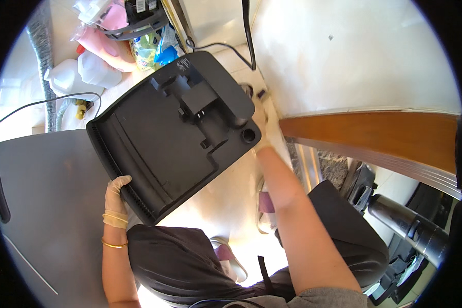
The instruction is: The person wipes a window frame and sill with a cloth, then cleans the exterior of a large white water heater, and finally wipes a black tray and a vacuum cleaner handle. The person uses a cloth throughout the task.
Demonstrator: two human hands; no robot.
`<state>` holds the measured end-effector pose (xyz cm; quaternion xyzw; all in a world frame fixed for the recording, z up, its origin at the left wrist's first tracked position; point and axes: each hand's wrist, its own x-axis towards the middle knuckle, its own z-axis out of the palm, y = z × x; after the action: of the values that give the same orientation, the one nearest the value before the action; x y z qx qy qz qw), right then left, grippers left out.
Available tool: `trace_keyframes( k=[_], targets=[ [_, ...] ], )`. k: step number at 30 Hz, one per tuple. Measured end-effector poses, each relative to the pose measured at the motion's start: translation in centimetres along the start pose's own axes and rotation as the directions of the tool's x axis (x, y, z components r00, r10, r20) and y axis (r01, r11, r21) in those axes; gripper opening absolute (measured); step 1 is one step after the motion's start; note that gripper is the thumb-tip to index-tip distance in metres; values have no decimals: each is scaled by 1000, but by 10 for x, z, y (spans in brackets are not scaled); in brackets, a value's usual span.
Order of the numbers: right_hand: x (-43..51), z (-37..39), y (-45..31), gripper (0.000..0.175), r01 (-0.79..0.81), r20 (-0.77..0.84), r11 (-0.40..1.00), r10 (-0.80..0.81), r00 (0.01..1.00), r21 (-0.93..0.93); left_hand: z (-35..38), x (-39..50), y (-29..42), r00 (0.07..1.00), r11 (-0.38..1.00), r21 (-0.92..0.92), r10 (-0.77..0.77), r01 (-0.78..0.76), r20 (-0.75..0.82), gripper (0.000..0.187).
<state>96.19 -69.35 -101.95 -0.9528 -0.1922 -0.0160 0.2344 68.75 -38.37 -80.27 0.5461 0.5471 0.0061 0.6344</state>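
Observation:
A black plastic tray-like base [158, 142], with a ribbed edge, a raised block and a round hole, is held tilted above the floor in front of me. My left hand [116, 194], in a thin pale glove with a yellowish cuff, grips its lower left edge, fingers over the ribbed rim. On the far right side, my right hand [261, 123] reaches behind the base near the round hole; it is also gloved and blurred, and the base hides its fingers, so its hold cannot be made out.
White plastic jugs [71, 79], a pink bottle [107, 48] and packets stand at upper left. A grey panel [50, 200] lies left. A black cable [248, 38] hangs above. At right are a wooden door edge [369, 134] and a dark cylindrical appliance [408, 227].

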Motion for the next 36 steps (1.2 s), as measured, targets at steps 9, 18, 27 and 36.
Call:
trace_keyframes(
  k=[9, 18, 27, 36],
  targets=[
    [-7, -125, -49, 21, -271, 410, 936, 343, 845, -225, 7, 1, 5, 980, 978, -83, -188, 194, 70, 33],
    [92, -255, -75, 20, 399, -12, 650, -532, 847, -647, 5, -12, 12, 990, 969, -207, -124, 134, 62, 26],
    [50, -127, 14, 41, 340, 254, 467, -240, 937, -816, -6, -22, 4, 989, 981, -133, -139, 144, 45, 34],
    [59, -131, 4, 50, 445, 591, 560, 102, 800, -699, -1, -7, 12, 992, 989, -82, -116, 119, 41, 50]
  ],
)
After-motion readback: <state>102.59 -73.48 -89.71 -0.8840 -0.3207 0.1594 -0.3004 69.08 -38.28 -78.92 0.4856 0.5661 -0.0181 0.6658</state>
